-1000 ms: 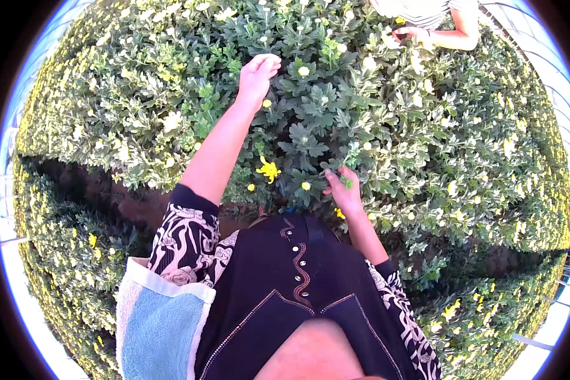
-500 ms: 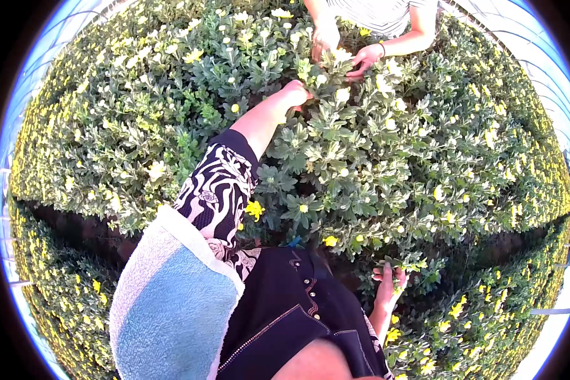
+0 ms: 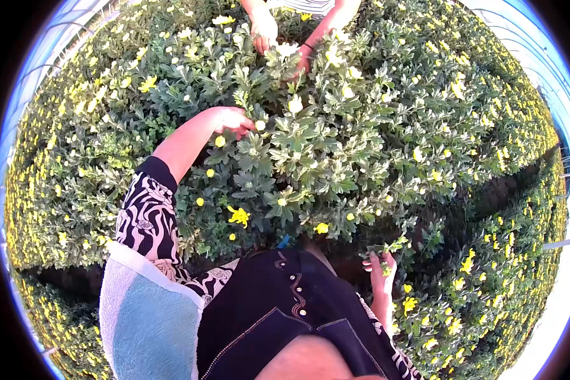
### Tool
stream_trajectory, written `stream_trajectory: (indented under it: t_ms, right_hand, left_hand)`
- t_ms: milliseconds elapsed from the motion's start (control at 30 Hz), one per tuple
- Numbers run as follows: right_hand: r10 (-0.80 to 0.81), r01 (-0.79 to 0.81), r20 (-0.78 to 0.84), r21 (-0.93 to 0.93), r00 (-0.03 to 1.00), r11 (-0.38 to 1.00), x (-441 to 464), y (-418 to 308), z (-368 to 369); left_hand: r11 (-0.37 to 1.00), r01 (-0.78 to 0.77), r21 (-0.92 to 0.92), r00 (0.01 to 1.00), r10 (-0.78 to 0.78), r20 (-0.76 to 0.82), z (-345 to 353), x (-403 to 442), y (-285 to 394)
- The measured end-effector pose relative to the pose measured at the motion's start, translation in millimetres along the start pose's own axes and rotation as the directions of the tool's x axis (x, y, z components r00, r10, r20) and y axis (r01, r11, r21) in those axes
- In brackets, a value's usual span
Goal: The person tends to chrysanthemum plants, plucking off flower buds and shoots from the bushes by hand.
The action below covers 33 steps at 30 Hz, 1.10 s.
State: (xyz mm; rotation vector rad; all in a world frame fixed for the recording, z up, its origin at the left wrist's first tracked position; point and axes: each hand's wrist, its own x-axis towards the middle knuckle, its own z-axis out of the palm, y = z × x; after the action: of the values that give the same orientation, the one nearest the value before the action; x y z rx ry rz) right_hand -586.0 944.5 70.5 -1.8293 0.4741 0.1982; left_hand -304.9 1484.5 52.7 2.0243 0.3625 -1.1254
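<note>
My left hand (image 3: pixel 235 120) reaches out among the chrysanthemum plants (image 3: pixel 310 152), its fingers curled together at a small pale chrysanthemum bud (image 3: pixel 259 125). Leaves partly hide those fingertips. Low on the right, beside my hip, my right hand (image 3: pixel 380 269) is closed around a few leafy green sprigs (image 3: pixel 394 246) that stick out above the fingers. An opened yellow flower (image 3: pixel 239 216) stands between my left forearm and my waist.
Across the bed, another person's two hands (image 3: pixel 265 31) work among the upper plants. Dark furrows (image 3: pixel 500 193) run at both sides near my waist. Dense flowering rows fill both sides, under arched greenhouse ribs (image 3: pixel 519 41). A blue and white towel (image 3: pixel 155 323) covers my upper left arm.
The view has shifted, and the plants appear further left. My left hand has drawn back slightly toward me. The other person's hand has gone deeper into the leaves. My right hand still holds the sprigs.
</note>
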Motion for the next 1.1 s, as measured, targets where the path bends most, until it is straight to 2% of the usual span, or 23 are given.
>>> stream_trajectory:
  t_ms: [67, 100, 167, 200, 367, 433, 467, 500, 567, 600, 633, 700, 767, 833, 867, 900, 967, 1000, 1033, 1100]
  right_hand:
    - [0.000, 0.000, -0.004, 0.002, 1.000, 1.000, 0, 0, 2]
    - [-0.002, 0.002, 0.001, 0.001, 1.000, 1.000, 1, 1, 3]
    - [0.009, -0.009, -0.009, -0.007, 1.000, 1.000, 1, 12, 5]
    - [0.019, -0.019, -0.003, -0.005, 1.000, 1.000, 1, 21, 7]
    - [0.068, -0.068, 0.011, -0.023, 0.998, 0.997, -19, 35, 18]
    - [0.067, -0.067, -0.004, -0.006, 0.998, 0.998, -26, 42, 22]
    - [0.080, -0.080, -0.008, -0.002, 0.997, 0.997, -29, 48, 24]
    - [0.094, -0.094, -0.012, 0.003, 0.995, 0.996, -32, 54, 26]
    - [0.115, -0.115, -0.025, 0.001, 0.993, 0.993, -37, 58, 28]
    - [0.112, -0.112, -0.027, -0.023, 0.993, 0.993, -41, 57, 29]
    - [0.109, -0.110, -0.029, -0.048, 0.994, 0.993, -45, 57, 29]
    - [0.100, -0.103, -0.053, -0.062, 0.994, 0.993, -48, 66, 29]
    - [0.087, -0.094, -0.085, -0.072, 0.993, 0.993, -48, 83, 26]
    - [-0.155, 0.099, -0.084, -0.464, 0.984, 0.880, -47, 105, 21]
    - [-0.153, 0.089, -0.063, -0.575, 0.986, 0.813, -48, 107, 20]
    - [-0.144, 0.085, -0.057, -0.575, 0.988, 0.814, -46, 112, 20]
    - [-0.099, 0.069, -0.003, -0.695, 0.995, 0.715, -42, 132, 19]
    - [-0.054, 0.037, 0.000, -0.726, 0.999, 0.687, -40, 138, 20]
    - [0.032, -0.061, -0.053, -0.728, 0.998, 0.682, -38, 142, 24]
    - [0.059, 0.038, 0.090, -0.808, 0.994, 0.588, -21, 141, 26]
  left_hand:
    - [0.998, -0.009, -0.062, 1.000, 0.010, 0.013, 16, -27, 6]
    - [0.983, -0.027, -0.184, 0.999, 0.035, 0.039, 16, -29, 0]
    - [0.927, -0.040, -0.374, 0.999, 0.036, -0.020, 20, -23, -11]
    - [0.825, -0.070, -0.561, 0.996, 0.090, 0.008, 24, -9, -20]
    - [0.753, -0.181, -0.633, 0.982, 0.177, -0.070, 40, 15, -40]
    - [0.783, -0.266, -0.563, 0.954, 0.299, -0.036, 37, 42, -53]
    - [0.786, -0.358, -0.505, 0.916, 0.401, -0.026, 34, 59, -62]
    - [0.641, -0.329, -0.694, 0.871, 0.490, 0.041, 33, 85, -79]
    - [0.540, -0.265, -0.799, 0.933, 0.352, -0.071, 32, 108, -86]
    - [0.570, -0.307, -0.762, 0.928, 0.356, -0.107, 31, 92, -77]
    - [0.622, -0.309, -0.719, 0.949, 0.248, -0.193, 31, 72, -63]
    - [0.378, -0.498, -0.780, 0.832, 0.462, -0.307, 40, 19, -53]
    - [0.372, -0.615, -0.696, 0.786, 0.356, -0.504, 41, -20, -37]
    - [0.520, -0.757, -0.395, 0.599, 0.312, -0.737, 42, -61, -47]
    - [0.513, -0.785, -0.349, 0.545, 0.304, -0.781, 48, -86, -52]
    - [0.510, -0.804, -0.304, 0.493, 0.287, -0.821, 58, -114, -61]
    - [0.569, -0.796, -0.204, 0.453, 0.338, -0.825, 87, -174, -80]
    - [0.617, -0.767, -0.177, 0.461, 0.336, -0.821, 105, -201, -90]
    - [0.702, -0.690, -0.174, 0.505, 0.295, -0.811, 133, -227, -109]
    - [0.870, -0.456, -0.188, 0.644, 0.177, -0.745, 196, -268, -153]
